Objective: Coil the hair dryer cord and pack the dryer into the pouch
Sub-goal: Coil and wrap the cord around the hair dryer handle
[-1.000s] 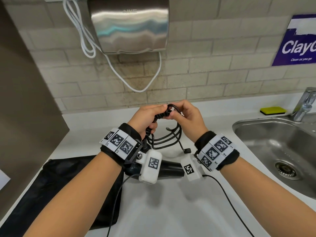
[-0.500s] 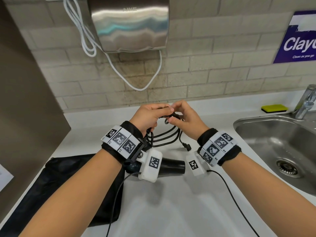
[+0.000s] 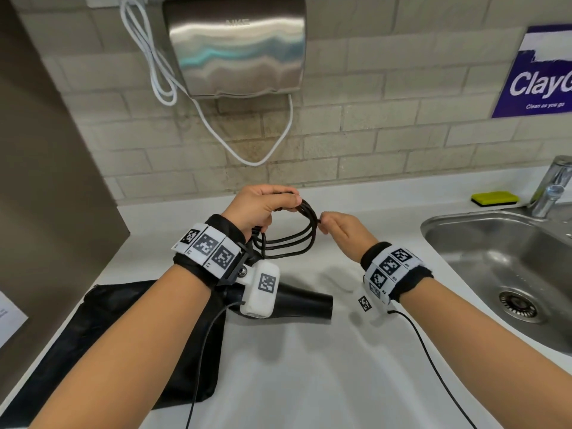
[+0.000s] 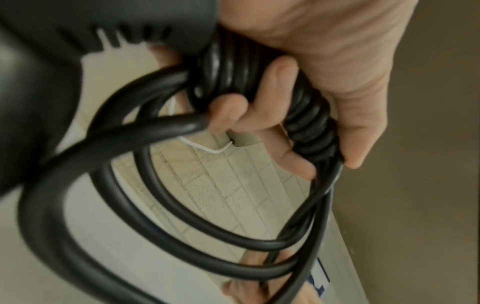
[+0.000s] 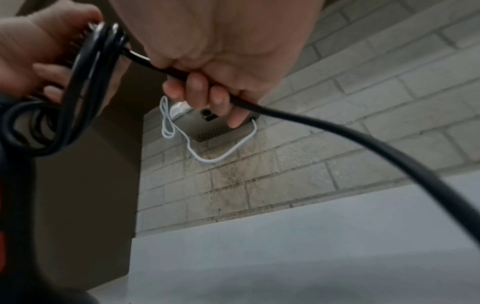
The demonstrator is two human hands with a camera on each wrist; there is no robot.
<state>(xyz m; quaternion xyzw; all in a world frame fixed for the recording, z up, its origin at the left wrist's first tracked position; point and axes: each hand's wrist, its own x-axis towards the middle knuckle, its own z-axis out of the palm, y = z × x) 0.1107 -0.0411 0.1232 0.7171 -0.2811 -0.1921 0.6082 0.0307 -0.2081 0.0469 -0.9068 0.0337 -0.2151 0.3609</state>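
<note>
Nearest the camera, the black pouch (image 3: 93,329) lies flat on the counter (image 3: 309,366), unopened as far as can be told, just left of the hair dryer (image 3: 306,301). The dryer hangs over the counter with its nozzle pointing toward the sink (image 3: 495,243); its handle is hidden behind the left wrist. Above the dryer, the left hand (image 3: 257,205) has fingers and thumb curled tight round the wrapped neck of the cord (image 3: 291,239), with about four loops hanging from the fist. Change over the last second: both hands were bunched together at the top of the bundle; now the right hand (image 3: 343,227) has moved off toward the sink side of the dryer, fingers curled round the free tail, pulling it taut away from the wraps. The plug dangling under the loops a second ago is out of sight. Judgement: a wrap round the bundle is being cinched, so coiling is nearly done; tail still needs securing, then dryer goes into pouch. Risk: wraps loosen if tension drops. Beyond the dryer, a yellow sponge (image 3: 495,198) sits by the tap (image 3: 551,187) at the sink's far edge. On the wall behind, the steel hand dryer (image 3: 235,44) carries a faint embossed "AIKE"-like mark, not certain. The purple sign (image 3: 538,72) over the sink reads "ClayG…", cut off, with "Clean as you go" below.
</note>
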